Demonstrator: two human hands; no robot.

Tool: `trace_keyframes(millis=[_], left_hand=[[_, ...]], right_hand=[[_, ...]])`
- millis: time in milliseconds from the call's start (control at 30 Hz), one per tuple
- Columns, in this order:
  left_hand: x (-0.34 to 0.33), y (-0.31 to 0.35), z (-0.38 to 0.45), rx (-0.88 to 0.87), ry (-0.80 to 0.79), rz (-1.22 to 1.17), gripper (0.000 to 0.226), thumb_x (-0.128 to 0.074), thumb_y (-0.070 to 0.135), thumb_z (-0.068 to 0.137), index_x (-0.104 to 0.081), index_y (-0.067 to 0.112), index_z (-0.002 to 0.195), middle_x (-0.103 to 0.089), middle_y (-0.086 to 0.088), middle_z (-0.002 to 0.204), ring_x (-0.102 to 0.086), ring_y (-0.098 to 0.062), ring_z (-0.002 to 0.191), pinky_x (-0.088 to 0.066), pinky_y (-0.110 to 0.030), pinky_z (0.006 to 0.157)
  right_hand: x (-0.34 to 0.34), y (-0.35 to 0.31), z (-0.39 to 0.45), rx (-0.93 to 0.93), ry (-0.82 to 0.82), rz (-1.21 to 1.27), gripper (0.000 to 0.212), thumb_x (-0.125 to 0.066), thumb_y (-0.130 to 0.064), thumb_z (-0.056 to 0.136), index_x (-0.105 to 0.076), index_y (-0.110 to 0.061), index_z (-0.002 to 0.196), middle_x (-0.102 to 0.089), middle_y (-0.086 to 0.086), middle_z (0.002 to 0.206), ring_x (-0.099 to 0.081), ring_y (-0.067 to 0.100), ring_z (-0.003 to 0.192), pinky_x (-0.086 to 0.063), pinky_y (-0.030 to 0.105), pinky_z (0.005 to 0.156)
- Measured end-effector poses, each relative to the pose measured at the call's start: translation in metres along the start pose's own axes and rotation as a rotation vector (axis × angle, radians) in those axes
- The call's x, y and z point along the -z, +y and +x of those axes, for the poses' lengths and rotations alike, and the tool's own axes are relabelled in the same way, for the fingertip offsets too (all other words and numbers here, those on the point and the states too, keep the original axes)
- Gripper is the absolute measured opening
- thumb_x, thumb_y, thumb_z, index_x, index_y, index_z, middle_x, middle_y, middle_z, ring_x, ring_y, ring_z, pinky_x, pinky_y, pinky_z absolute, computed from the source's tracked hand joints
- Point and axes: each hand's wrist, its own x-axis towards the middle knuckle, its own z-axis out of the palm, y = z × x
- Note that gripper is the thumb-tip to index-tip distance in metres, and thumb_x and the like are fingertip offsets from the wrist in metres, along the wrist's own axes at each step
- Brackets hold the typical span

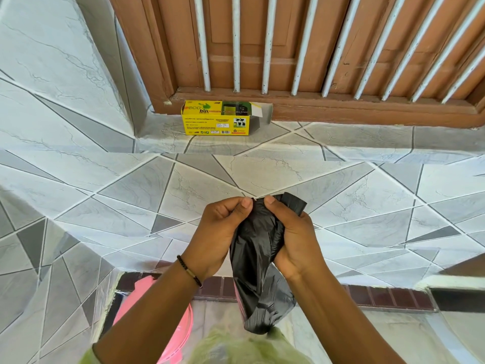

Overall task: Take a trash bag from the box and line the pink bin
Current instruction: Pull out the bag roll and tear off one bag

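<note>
1. Green cloth (236, 348), one piece, pale and blurred, at the bottom edge of the view, nearest the camera.
2. Bin (157, 311), one, pink plastic with a curved rim, only partly seen below the left forearm, on the floor under the ledge's near edge.
3. Bag (259, 258), one, black thin plastic, crumpled and glossy; it hangs from both hands, its bunched lower end dangling near the green cloth, its folded upper corner sticking out above the right hand.
4. Left hand (223, 229), fingers curled, thumb and fingertip pinching the bag's top edge.
5. Right hand (294, 237), fingers curled round the bag's upper part, thumb pressed to its top edge, just beside the left thumb.
6. Bracelet (189, 270), one, dark beads, on the left wrist.
7. Ledge (105, 185), tiled in grey and white marble-patterned triangles and angled shapes, with pale grout lines.
8. Box (217, 118), one, yellow cardboard, oblong, lying on its side at the ledge's far edge against the window frame, well apart from the hands; its right end flap stands open.
9. Window frame (341, 111), brown wood, with white upright bars (236, 48), about twelve in view.
</note>
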Motion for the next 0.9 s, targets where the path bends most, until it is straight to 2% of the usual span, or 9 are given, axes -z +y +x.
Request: trace_keyframes(millis=[133,233,300,400,500,600,667,767,900], left_hand=[[0.000,0.003,-0.001,-0.003,0.016,0.041,0.027,-0.057,0.025,0.079,-0.072,0.004,0.087,-0.073,-0.012,0.087,-0.066,-0.020,0.081,-0.054,-0.028,0.078],[0.006,0.008,0.003,-0.149,0.050,0.431,0.042,-0.057,0.038,0.086,-0.069,-0.002,0.080,-0.068,-0.027,0.080,-0.060,-0.028,0.068,-0.049,-0.035,0.067],[0.010,0.008,0.004,-0.251,0.051,0.766,0.056,-0.047,0.048,0.086,-0.062,-0.005,0.074,-0.061,-0.026,0.069,-0.056,-0.034,0.064,-0.044,-0.038,0.060],[0.011,0.008,0.005,-0.293,0.062,0.888,0.056,-0.040,0.045,0.086,-0.057,-0.006,0.071,-0.058,-0.023,0.062,-0.053,-0.031,0.063,-0.042,-0.036,0.061],[0.007,0.008,0.004,-0.294,0.082,0.860,0.054,-0.040,0.042,0.087,-0.052,-0.006,0.067,-0.052,-0.022,0.058,-0.043,-0.022,0.053,-0.035,-0.030,0.053],[0.005,0.006,0.003,-0.271,0.086,0.787,0.055,-0.040,0.043,0.087,-0.049,-0.007,0.065,-0.050,-0.028,0.060,-0.039,-0.016,0.055,-0.030,-0.029,0.053],[0.005,0.004,0.003,-0.254,0.082,0.715,0.057,-0.041,0.044,0.087,-0.052,-0.010,0.070,-0.053,-0.032,0.066,-0.043,-0.021,0.057,-0.035,-0.032,0.055],[0.004,0.001,0.002,-0.216,0.093,0.595,0.051,-0.043,0.041,0.088,-0.059,-0.007,0.077,-0.061,-0.032,0.074,-0.052,-0.030,0.062,-0.046,-0.045,0.061],[-0.003,-0.002,-0.002,-0.147,0.144,0.428,0.036,-0.048,0.030,0.094,-0.067,0.008,0.072,-0.068,-0.015,0.070,-0.059,-0.019,0.065,-0.048,-0.039,0.065]], right_hand=[[-0.001,0.001,0.000,0.041,0.010,0.029,0.007,-0.062,0.002,0.079,-0.063,0.000,0.072,-0.067,0.011,0.065,-0.066,0.021,0.060,-0.058,0.031,0.060],[0.001,0.001,0.000,0.102,0.003,-0.017,0.017,-0.060,0.005,0.081,-0.062,-0.002,0.065,-0.066,0.010,0.061,-0.065,0.021,0.058,-0.058,0.031,0.061],[0.003,-0.001,0.000,0.148,0.000,-0.093,0.021,-0.060,0.006,0.081,-0.062,-0.003,0.062,-0.065,0.009,0.060,-0.064,0.020,0.057,-0.057,0.030,0.061],[0.004,-0.003,0.000,0.188,0.015,-0.175,0.018,-0.061,0.005,0.081,-0.063,0.000,0.065,-0.065,0.011,0.063,-0.064,0.021,0.060,-0.057,0.029,0.062],[0.005,-0.003,0.000,0.198,0.024,-0.201,0.011,-0.061,0.004,0.081,-0.062,0.003,0.069,-0.062,0.016,0.071,-0.060,0.027,0.070,-0.055,0.032,0.065],[0.005,-0.001,-0.001,0.199,0.028,-0.200,0.013,-0.061,0.005,0.081,-0.061,0.002,0.068,-0.060,0.017,0.073,-0.057,0.029,0.074,-0.054,0.032,0.064],[0.004,0.000,-0.002,0.203,0.028,-0.188,0.016,-0.061,0.005,0.081,-0.062,0.000,0.066,-0.060,0.015,0.070,-0.057,0.028,0.072,-0.054,0.032,0.065],[0.002,0.001,-0.002,0.211,0.033,-0.154,0.020,-0.061,0.006,0.081,-0.061,-0.003,0.063,-0.061,0.011,0.062,-0.059,0.023,0.062,-0.054,0.030,0.062],[-0.002,0.003,-0.005,0.211,0.052,-0.094,0.021,-0.061,0.006,0.080,-0.062,-0.003,0.062,-0.062,0.009,0.060,-0.061,0.020,0.057,-0.055,0.029,0.060]])
